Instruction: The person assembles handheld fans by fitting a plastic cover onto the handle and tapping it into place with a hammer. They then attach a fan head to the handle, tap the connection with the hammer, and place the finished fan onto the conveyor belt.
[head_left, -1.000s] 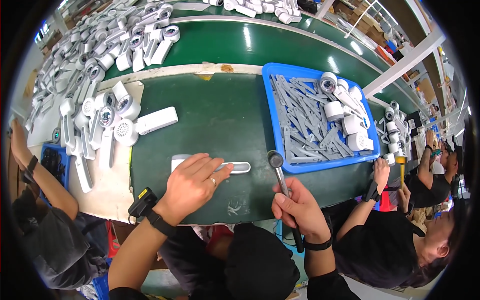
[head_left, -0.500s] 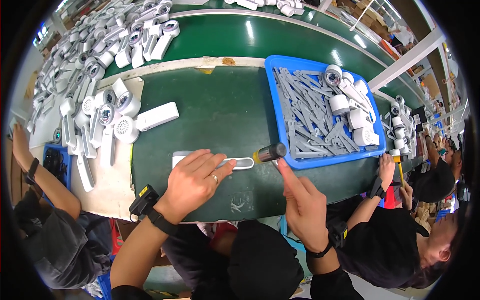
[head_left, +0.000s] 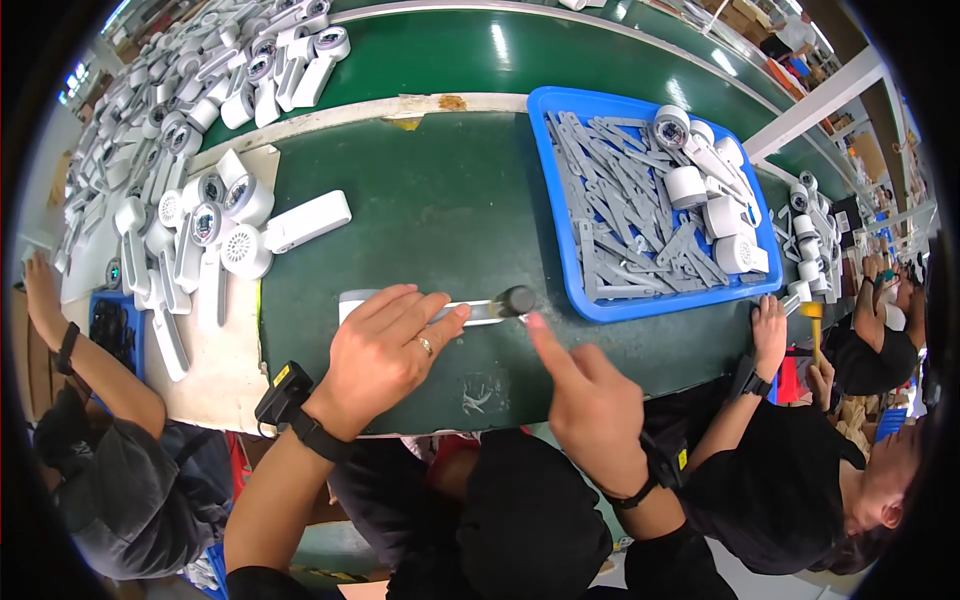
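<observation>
Green tabletop (head_left: 420,190) w/ conveyor belt beyond. Left hand (head_left: 385,345) lies flat, fingers spread, pinning a flat white part (head_left: 352,300) at near centre. Right hand (head_left: 590,400) is closed round a small hammer (head_left: 517,299), head right at the part's metal end. Best keep the part pinned flat, fingers clear of the head. Blue tray (head_left: 560,200) of grey pieces right; no labels legible.

Yellow tag (head_left: 282,376), left wrist device.
</observation>
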